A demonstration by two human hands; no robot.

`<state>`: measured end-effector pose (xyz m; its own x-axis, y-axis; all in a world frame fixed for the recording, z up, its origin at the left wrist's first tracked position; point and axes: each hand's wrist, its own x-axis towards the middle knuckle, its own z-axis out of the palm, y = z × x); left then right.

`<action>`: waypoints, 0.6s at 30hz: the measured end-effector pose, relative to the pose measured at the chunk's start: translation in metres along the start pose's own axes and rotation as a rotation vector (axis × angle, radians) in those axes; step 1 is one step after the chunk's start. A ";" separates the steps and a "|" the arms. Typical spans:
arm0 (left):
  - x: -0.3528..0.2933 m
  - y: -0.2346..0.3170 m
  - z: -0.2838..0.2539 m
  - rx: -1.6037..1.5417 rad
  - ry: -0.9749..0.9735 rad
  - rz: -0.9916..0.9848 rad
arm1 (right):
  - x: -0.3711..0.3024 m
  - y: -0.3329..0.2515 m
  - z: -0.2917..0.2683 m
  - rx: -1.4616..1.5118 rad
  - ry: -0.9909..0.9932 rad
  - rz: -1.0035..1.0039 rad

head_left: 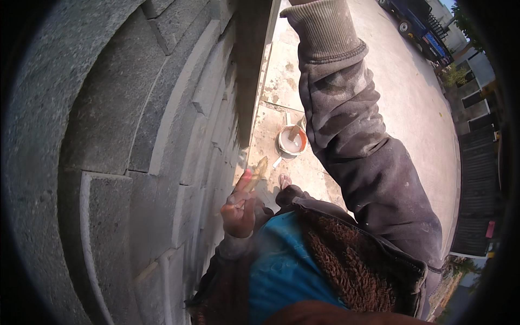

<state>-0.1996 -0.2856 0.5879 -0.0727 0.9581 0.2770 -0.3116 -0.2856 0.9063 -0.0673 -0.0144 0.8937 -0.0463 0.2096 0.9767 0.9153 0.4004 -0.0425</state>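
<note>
My left hand (238, 214) is beside the grey stone-clad wall (108, 124), its fingers closed round a narrow yellowish stick-like tool (259, 172). The tool is blurred, so its exact kind does not show. One fingertip looks red. My right arm (346, 119), in a dusty dark sleeve with a ribbed cuff, stretches up past the top edge. Only a sliver of skin shows beyond that cuff; the right fingers are out of sight. Below, on the ground, stands a bucket (283, 145) with an orange inner wall, holding whitish liquid and a brown block-like thing (294, 132).
Stone strips jut out unevenly from the wall on my left, and a brown upright face (253, 70) rises at its far end. My sandalled foot (284, 180) is near the bucket. A dark vehicle (414, 27) stands far right, above a dark slatted gate (474, 200).
</note>
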 end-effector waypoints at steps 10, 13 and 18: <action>0.011 -0.010 -0.011 0.160 0.078 0.445 | -0.367 0.042 -0.052 0.557 -0.571 0.644; 0.038 -0.003 0.002 0.268 -0.037 0.566 | -0.347 0.051 -0.097 1.443 -0.701 1.299; 0.026 -0.018 0.012 0.112 -0.234 0.495 | -0.170 0.044 -0.078 1.196 -0.313 0.824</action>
<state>-0.1847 -0.2554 0.5830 0.0309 0.6824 0.7303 -0.1905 -0.7132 0.6746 0.0116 -0.1018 0.7424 0.0850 0.8528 0.5153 -0.1307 0.5223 -0.8427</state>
